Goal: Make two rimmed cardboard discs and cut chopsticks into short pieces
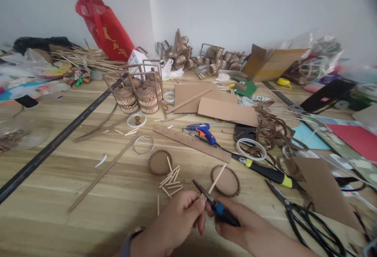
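Observation:
My left hand [182,215] pinches a thin pale wooden stick [217,178] near its lower end. In my right hand [238,221] is a pair of pliers [219,208] with blue and black handles and dark pointed jaws. The jaws lie across the stick, close to my left fingertips; whether they grip it is hard to make out. Beyond the hands rest two round cardboard discs with braided brown rims, one on the right [226,181] behind the stick and one on the left [160,163]. Several short cut sticks [171,181] are piled between them.
A blue glue gun [203,130] lies mid-table, with a black-and-yellow tool [269,172] to its right. Black-handled scissors [297,210] lie beside my right arm. Lidded stick baskets [147,99] stand at back left. Cardboard pieces [226,110], brown strips [100,174] and white rings [251,149] are scattered around.

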`<state>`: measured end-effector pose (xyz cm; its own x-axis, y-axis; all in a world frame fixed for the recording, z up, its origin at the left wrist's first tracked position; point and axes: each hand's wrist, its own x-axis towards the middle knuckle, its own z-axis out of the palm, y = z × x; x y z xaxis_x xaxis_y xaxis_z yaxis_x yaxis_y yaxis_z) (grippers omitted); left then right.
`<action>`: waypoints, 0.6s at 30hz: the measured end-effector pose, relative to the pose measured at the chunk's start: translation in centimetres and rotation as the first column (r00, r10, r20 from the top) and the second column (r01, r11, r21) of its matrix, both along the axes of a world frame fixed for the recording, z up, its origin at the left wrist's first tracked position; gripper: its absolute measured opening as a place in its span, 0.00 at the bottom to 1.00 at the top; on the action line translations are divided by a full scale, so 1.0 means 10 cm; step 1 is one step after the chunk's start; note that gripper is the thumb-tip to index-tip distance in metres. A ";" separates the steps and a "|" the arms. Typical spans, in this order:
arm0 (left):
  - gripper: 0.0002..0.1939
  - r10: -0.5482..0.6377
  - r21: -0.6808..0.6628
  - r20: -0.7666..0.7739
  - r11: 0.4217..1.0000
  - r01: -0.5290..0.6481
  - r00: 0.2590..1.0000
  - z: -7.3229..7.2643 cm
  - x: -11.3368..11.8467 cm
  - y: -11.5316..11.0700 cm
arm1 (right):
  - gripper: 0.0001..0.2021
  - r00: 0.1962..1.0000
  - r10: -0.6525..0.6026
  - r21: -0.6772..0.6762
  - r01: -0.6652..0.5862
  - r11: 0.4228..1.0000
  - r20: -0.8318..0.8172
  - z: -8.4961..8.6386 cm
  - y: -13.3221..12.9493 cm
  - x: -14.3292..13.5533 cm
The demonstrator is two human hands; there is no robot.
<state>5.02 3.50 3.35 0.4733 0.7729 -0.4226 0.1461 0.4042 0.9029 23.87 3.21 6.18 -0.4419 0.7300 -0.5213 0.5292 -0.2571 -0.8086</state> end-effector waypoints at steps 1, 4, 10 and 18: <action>0.23 0.024 0.034 -0.013 0.999 -0.024 1.000 0.02 -0.04 0.02 | 0.15 1.000 0.003 -0.020 -0.003 1.000 -0.011 0.00 -0.02 0.02; 0.21 0.128 0.185 -0.148 0.978 -0.099 0.981 0.08 -0.18 0.07 | 0.14 0.994 -0.073 0.056 0.069 0.996 0.081 -0.03 -0.09 0.11; 0.15 0.058 0.382 -0.510 0.909 0.165 0.858 0.06 -0.19 0.04 | 0.09 0.947 -0.224 0.702 -0.002 0.712 0.230 -0.15 -0.07 0.13; 0.19 0.046 0.394 -0.786 0.806 0.442 0.617 0.12 0.00 0.01 | 0.05 0.843 -0.373 0.832 -0.145 0.535 0.387 -0.56 0.04 -0.26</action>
<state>5.01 3.64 4.54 0.3582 0.8941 -0.2687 0.8570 -0.2007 0.4747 21.26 3.59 0.60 -0.2086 0.9508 0.2292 0.9020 0.2776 -0.3307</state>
